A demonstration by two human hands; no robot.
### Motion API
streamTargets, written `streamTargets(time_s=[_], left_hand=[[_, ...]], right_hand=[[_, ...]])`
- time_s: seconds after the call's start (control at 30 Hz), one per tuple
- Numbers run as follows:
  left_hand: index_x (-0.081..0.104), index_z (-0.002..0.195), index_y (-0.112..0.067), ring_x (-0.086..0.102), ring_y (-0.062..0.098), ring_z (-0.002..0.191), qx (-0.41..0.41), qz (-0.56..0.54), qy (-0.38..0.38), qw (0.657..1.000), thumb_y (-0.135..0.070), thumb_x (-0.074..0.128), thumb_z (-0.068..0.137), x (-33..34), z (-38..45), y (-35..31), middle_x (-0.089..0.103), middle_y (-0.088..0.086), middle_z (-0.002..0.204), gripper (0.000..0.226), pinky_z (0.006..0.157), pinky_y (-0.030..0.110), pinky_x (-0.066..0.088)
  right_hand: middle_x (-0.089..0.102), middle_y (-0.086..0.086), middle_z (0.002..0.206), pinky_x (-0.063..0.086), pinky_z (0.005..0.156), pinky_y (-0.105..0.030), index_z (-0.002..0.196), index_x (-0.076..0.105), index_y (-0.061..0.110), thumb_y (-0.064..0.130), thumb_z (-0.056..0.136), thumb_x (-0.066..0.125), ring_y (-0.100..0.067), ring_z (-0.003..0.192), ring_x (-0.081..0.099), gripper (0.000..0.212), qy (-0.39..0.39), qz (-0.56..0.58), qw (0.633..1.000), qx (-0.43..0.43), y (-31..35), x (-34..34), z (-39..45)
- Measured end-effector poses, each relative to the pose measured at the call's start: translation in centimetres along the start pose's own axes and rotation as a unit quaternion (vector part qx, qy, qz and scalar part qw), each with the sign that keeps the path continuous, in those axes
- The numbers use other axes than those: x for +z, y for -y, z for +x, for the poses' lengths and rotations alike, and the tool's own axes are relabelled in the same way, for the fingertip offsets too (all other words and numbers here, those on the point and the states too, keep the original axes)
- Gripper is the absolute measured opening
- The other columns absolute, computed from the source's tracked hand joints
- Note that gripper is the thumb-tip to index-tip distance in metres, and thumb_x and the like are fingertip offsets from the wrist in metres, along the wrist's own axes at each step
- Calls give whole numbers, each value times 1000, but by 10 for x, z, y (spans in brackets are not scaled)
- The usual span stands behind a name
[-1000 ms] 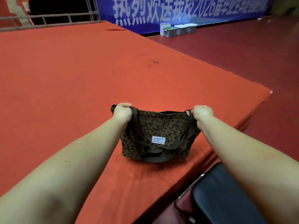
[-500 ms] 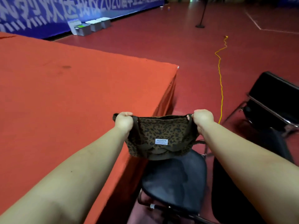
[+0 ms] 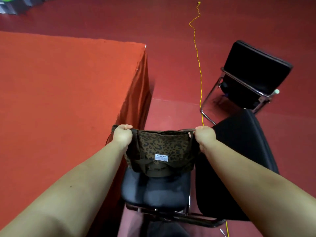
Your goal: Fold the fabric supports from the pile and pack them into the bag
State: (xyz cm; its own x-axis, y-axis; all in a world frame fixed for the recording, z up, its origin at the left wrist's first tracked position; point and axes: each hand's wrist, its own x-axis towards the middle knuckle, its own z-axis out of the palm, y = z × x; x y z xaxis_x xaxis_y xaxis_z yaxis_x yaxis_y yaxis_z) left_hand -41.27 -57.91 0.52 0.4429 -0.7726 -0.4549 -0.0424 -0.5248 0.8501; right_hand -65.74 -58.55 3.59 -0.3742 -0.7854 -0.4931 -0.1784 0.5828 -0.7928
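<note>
A brown leopard-print bag (image 3: 164,147) with a white FASHION label hangs between my two hands. My left hand (image 3: 122,135) grips its top edge on the left, and my right hand (image 3: 204,136) grips the top edge on the right. The bag's bottom touches or hangs just above the seat of a black chair (image 3: 155,192). Dark straps droop across the bag's front. No fabric supports and no pile are in view.
An orange-covered platform (image 3: 68,93) fills the left, its corner near my left hand. A second black chair (image 3: 253,76) stands far right. A yellow cord (image 3: 198,62) runs along the dark red floor. The near chair's black backrest (image 3: 239,151) is beside my right arm.
Both hands carried the bag off the orange platform to the right, and it is now over the black chair seat. My view swung right and down.
</note>
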Motion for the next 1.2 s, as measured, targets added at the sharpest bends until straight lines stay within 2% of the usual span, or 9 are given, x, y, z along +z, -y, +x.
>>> streamTargets(time_s=[0.1, 0.23, 0.43, 0.6, 0.77, 0.87, 0.97, 1.03, 1.2], left_hand=[[51, 77, -18, 49, 17, 64, -15, 23, 13, 1000, 13, 41, 84, 10, 7, 23, 53, 5, 73, 33, 60, 22, 41], [49, 73, -19, 52, 23, 84, -31, 31, 6, 999, 15, 40, 83, 21, 27, 63, 57, 10, 81, 36, 80, 27, 42], [50, 72, -19, 53, 24, 87, -65, 44, 2, 997, 16, 42, 83, 31, 37, 107, 57, 8, 80, 38, 79, 26, 43], [50, 71, -19, 52, 23, 89, -52, 70, 11, 996, 18, 36, 82, 29, 39, 108, 56, 14, 93, 41, 87, 29, 43], [49, 69, -17, 51, 23, 93, -36, 139, 74, 987, 22, 32, 81, 17, 26, 117, 54, 3, 78, 44, 96, 31, 40], [50, 71, -18, 56, 27, 103, -20, 224, 140, 964, 22, 33, 79, 4, 20, 135, 61, 12, 90, 44, 102, 33, 39], [55, 85, -16, 56, 30, 112, -27, 335, 203, 920, 14, 37, 81, -3, 9, 154, 62, 20, 111, 36, 102, 30, 39], [57, 110, -10, 54, 27, 117, -25, 388, 238, 890, 8, 40, 86, -1, -2, 162, 59, 17, 121, 33, 99, 23, 35], [40, 138, -1, 49, 24, 125, -20, 464, 286, 838, 4, 42, 92, 8, -20, 167, 52, 16, 135, 47, 85, 5, 33]], right_hand=[[47, 1, 71, 43, 46, -16, 67, 43, 21, 1, 92, 48, -15, 62, 48, 32, 10, -6, 999, 47, -32, 7, 18], [50, 0, 72, 47, 59, -22, 68, 48, 20, 0, 90, 52, -15, 64, 51, 30, 12, -15, 997, 77, -75, 22, 38], [56, -5, 67, 49, 75, -35, 66, 52, 15, -8, 85, 52, -21, 66, 55, 30, 5, 2, 995, 96, -123, 39, 42], [59, -9, 68, 48, 68, -29, 72, 50, 14, -12, 86, 42, -19, 61, 54, 31, -7, 78, 990, 117, -125, 38, 43], [63, -14, 84, 50, 88, -40, 73, 56, 12, -11, 87, 44, -30, 84, 61, 30, 0, 99, 986, 137, -139, 40, 27], [63, -20, 104, 47, 94, -37, 86, 63, 4, -11, 87, 47, -35, 101, 58, 22, 19, 64, 987, 145, -159, 38, 11], [61, -20, 113, 43, 102, -40, 101, 65, 4, -10, 89, 42, -36, 108, 56, 29, 57, 21, 982, 178, -186, 39, -3], [59, -20, 120, 42, 103, -41, 106, 64, 6, -8, 89, 44, -35, 112, 55, 30, 93, -6, 976, 198, -198, 41, -8], [56, -22, 125, 43, 102, -37, 125, 55, 0, -6, 87, 56, -33, 117, 54, 38, 126, 2, 970, 210, -199, 40, -14]])
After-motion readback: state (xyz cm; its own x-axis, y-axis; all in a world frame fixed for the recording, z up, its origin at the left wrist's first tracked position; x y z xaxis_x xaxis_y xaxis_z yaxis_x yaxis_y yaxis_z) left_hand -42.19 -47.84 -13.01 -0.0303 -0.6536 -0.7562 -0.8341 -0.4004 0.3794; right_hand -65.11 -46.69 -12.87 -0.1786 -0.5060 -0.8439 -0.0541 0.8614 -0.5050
